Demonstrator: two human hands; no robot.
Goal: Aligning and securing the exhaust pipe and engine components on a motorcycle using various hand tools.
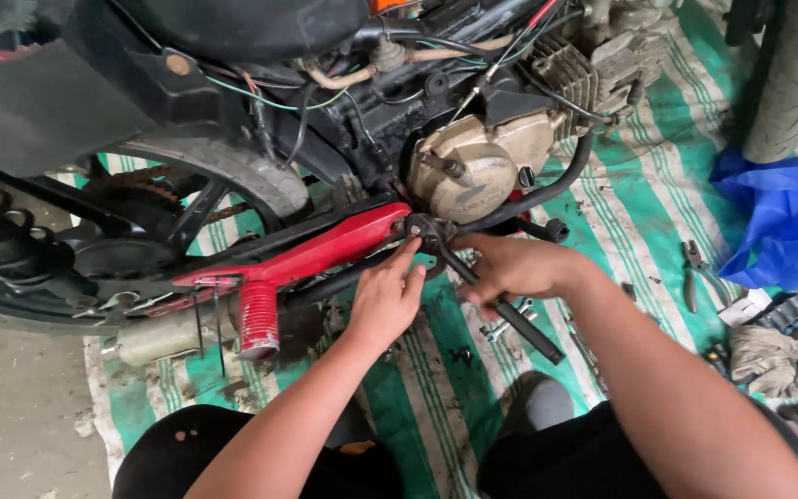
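A person's right hand [510, 268] wraps its fingers around the black handles of pliers [473, 277], whose head bites a fitting at the front end of a motorcycle's red swingarm [325, 251], just below the tan engine cover [473, 166]. The left hand [388, 300] rests beside it, fingers pressed together, tips touching the plier head. Another pair of pliers [692, 270] lies on the green-striped mat [639, 194], near a blue sheet [778, 222].
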